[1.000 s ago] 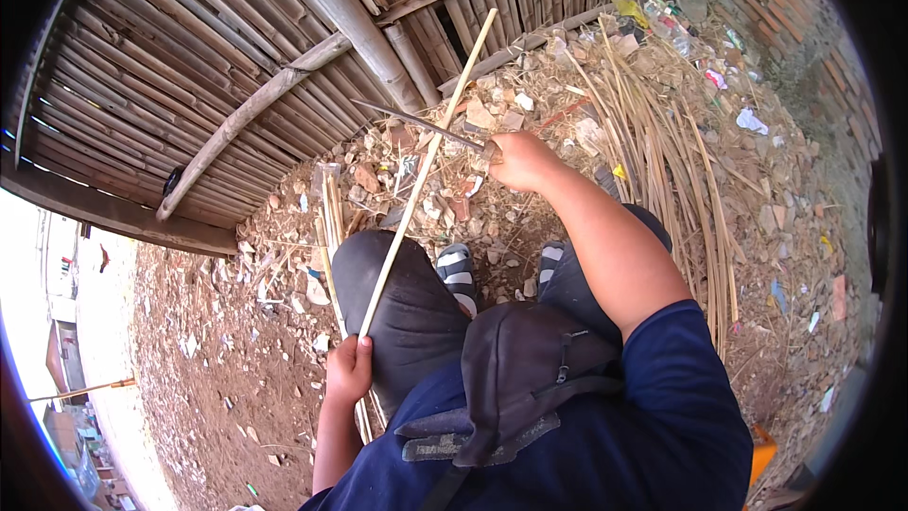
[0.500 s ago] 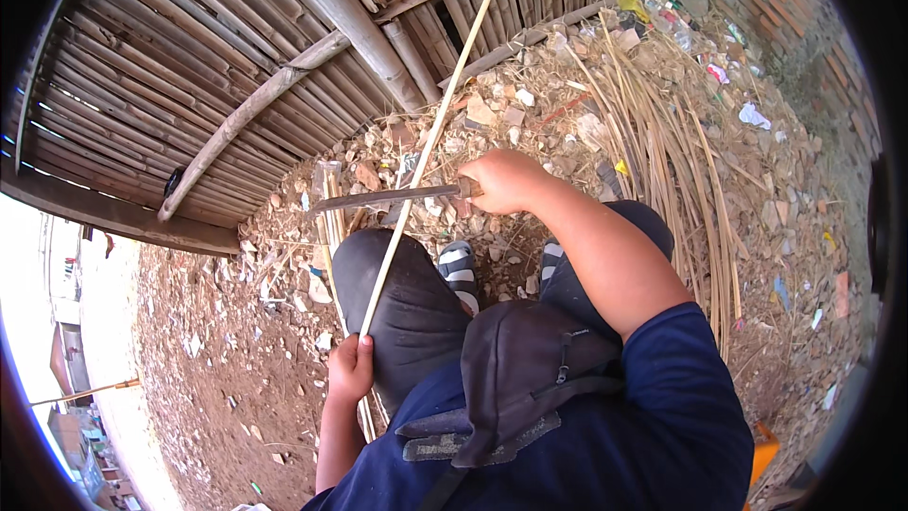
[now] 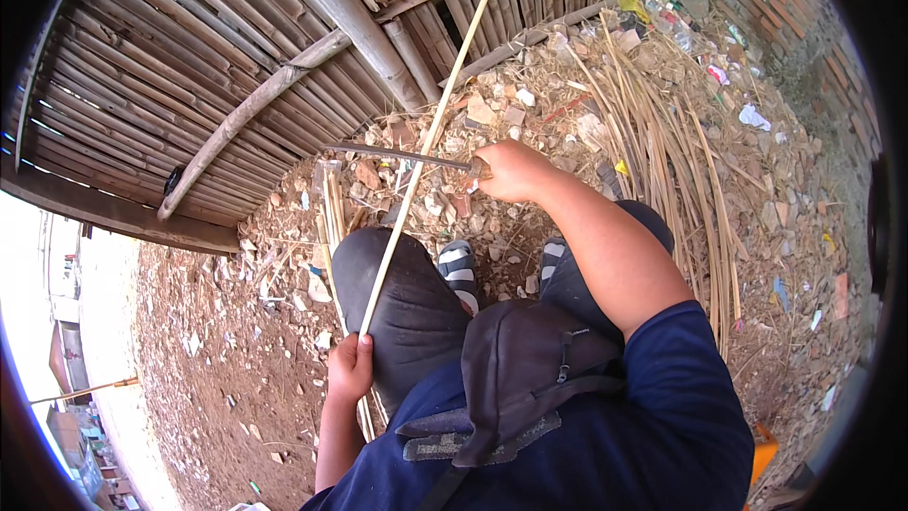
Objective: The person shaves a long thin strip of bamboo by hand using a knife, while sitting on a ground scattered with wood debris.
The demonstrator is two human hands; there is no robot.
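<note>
My left hand [image 3: 351, 366] is closed round the lower end of a long pale bamboo strip [image 3: 409, 197], beside my left thigh. The strip slants up and away to the right, its far tip in front of the slatted wall. My right hand [image 3: 512, 171] grips the wooden handle of a machete [image 3: 402, 153], whose long dark blade points left and crosses the strip partway along. Whether blade and strip touch I cannot tell. More pale strips [image 3: 333, 203] lie beside my left leg, partly hidden behind the knee.
A heap of split bamboo strips [image 3: 667, 156] lies on the ground to my right. Ahead stands a bamboo slat wall [image 3: 189, 66] with round poles; a brick wall [image 3: 804, 9] rises at the far right. Stones, rubble and litter cover the ground around my sandals [image 3: 458, 270].
My right hand and the machete have shifted slightly away from me along the strip, the blade tip swinging farther upward. My left hand and the strip stay nearly still.
</note>
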